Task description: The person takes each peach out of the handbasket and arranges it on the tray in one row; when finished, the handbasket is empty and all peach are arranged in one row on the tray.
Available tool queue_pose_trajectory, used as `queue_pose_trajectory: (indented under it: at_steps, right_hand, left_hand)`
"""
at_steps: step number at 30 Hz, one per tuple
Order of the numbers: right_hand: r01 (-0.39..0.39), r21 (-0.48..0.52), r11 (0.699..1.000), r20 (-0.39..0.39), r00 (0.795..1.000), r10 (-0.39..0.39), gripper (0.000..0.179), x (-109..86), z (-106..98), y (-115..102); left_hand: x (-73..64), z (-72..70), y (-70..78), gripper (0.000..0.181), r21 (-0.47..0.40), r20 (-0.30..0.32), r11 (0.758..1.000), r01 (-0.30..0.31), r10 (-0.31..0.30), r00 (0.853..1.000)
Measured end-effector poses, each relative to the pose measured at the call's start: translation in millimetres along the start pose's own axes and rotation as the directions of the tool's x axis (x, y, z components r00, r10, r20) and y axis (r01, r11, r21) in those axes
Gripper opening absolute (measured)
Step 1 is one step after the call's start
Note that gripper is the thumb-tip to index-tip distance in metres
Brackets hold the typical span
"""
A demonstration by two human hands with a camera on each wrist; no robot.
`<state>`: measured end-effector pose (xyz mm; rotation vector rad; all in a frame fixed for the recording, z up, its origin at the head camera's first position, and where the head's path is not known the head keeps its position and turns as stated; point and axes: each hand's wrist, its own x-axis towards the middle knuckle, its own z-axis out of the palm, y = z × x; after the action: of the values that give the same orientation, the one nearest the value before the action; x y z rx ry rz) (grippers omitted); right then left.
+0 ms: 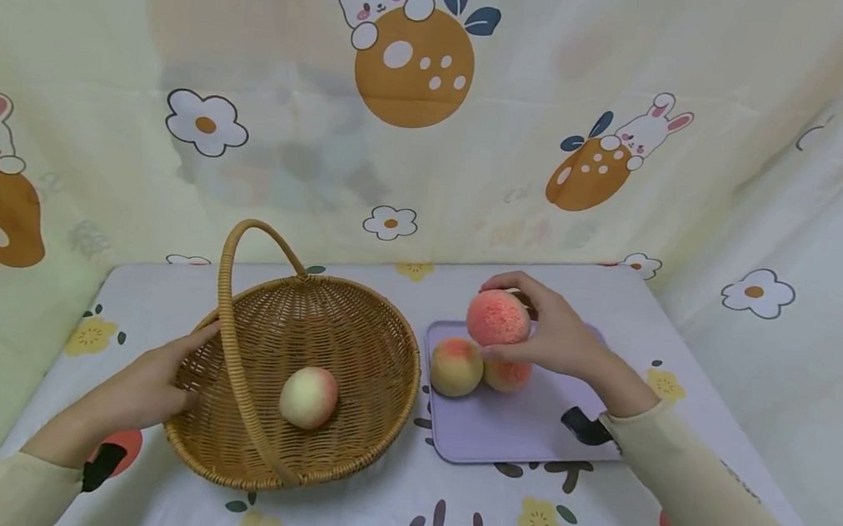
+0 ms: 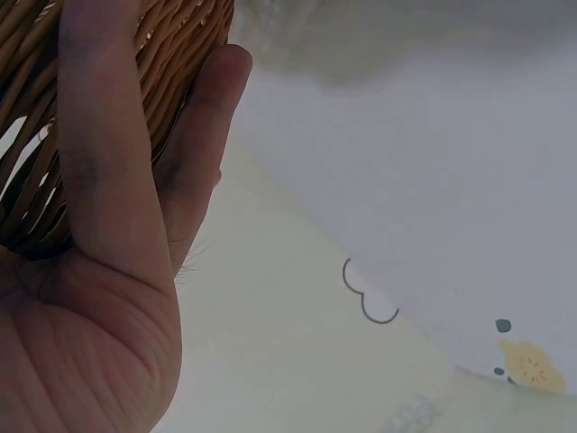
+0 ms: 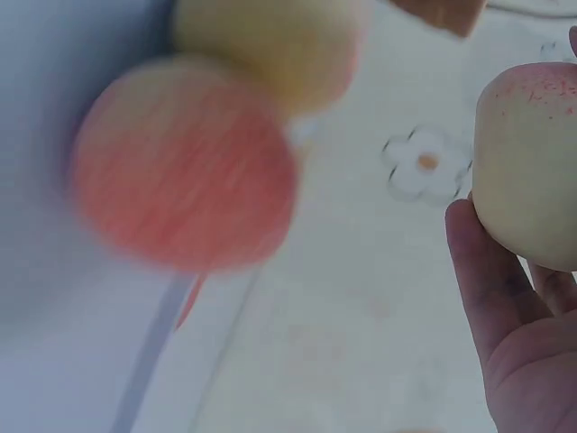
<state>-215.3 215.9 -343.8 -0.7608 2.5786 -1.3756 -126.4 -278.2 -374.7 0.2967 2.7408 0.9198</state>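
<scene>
My right hand (image 1: 554, 329) grips a pink peach (image 1: 497, 318) between thumb and fingers, above the left part of a lilac tray (image 1: 511, 442). Its paler side faces the right wrist view. Two more peaches sit on the tray: a yellowish one with a red top (image 1: 457, 368) and a pinker one (image 1: 508, 376) partly hidden by the held peach and my hand. At the left, my left hand (image 1: 147, 389) holds the side of a wicker basket (image 1: 379, 318) near its rim. A single pale peach (image 1: 308, 398) lies inside the basket, beside the arched handle (image 1: 236, 355).
A patterned cloth (image 1: 476, 502) covers the table, and a printed curtain (image 1: 287, 159) hangs behind it and at both sides. The basket stands just left of the tray, with a narrow gap between them. Its handle arches high over the left part of its opening.
</scene>
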Motion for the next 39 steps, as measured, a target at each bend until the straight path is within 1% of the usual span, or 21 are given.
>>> queue_pose_trajectory:
  at_steps: [5,9,13,15,18,21,24,27,32,36,39]
  right_hand:
    - [-0.04,-0.072,0.997,-0.055,0.998,0.036,0.073,-16.1,-25.3,28.1]
    - [-0.099,-0.106,0.989,-0.078,0.993,0.091,0.071,-26.2,-36.3,48.8]
    - [-0.168,-0.125,0.978,-0.076,0.984,0.16,0.073,-33.0,-40.1,65.7]
    - [-0.202,-0.135,0.97,-0.065,0.979,0.195,0.074,-35.6,-40.6,73.6]
    - [-0.25,-0.139,0.958,-0.039,0.968,0.247,0.072,-39.1,-39.3,86.2]
    - [-0.279,-0.163,0.946,-0.022,0.96,0.279,0.073,-42.9,-35.8,98.7]
    - [-0.272,-0.204,0.94,-0.011,0.961,0.276,0.076,-46.5,-30.6,108.0]
    - [-0.251,-0.252,0.934,-0.005,0.966,0.259,0.079,-49.8,-26.7,111.2]
    - [-0.22,-0.325,0.92,0.029,0.97,0.242,0.084,-54.4,-30.9,101.9]
    - [-0.184,-0.337,0.923,0.078,0.972,0.222,0.08,-56.0,-36.7,95.0]
    - [-0.171,-0.346,0.922,0.092,0.972,0.215,0.075,-55.2,-37.5,96.4]
  left_hand:
    - [0.9,-0.5,-0.3,0.1,0.009,0.001,1.0,-0.005,0.005,1.0]
    - [0.8,0.2,-0.3,0.099,0.013,0.003,1.0,-0.002,0.002,1.0]
    - [0.4,-0.1,-1.2,0.1,0.015,0.001,1.0,-0.006,0.006,1.0]
    - [0.3,-0.2,-1.1,0.1,0.008,0.003,1.0,0.002,-0.002,1.0]
    - [0.1,-0.3,-1.3,0.099,-0.001,0.008,1.0,0.012,-0.012,1.0]
    - [-0.3,-0.1,-0.5,0.098,-0.013,0.008,1.0,0.016,-0.016,1.0]
    - [-0.5,-0.1,-0.7,0.098,-0.015,0.003,1.0,0.007,-0.007,1.0]
    - [-0.1,0.4,-0.9,0.098,-0.014,0.003,1.0,0.003,-0.003,1.0]
    - [0.0,0.4,1.2,0.097,-0.024,0.004,1.0,0.006,-0.006,1.0]
    - [-0.3,0.9,1.9,0.096,-0.018,0.0,1.0,0.01,-0.01,1.0]
    - [-0.4,0.7,1.8,0.097,-0.014,0.0,1.0,0.01,-0.01,1.0]
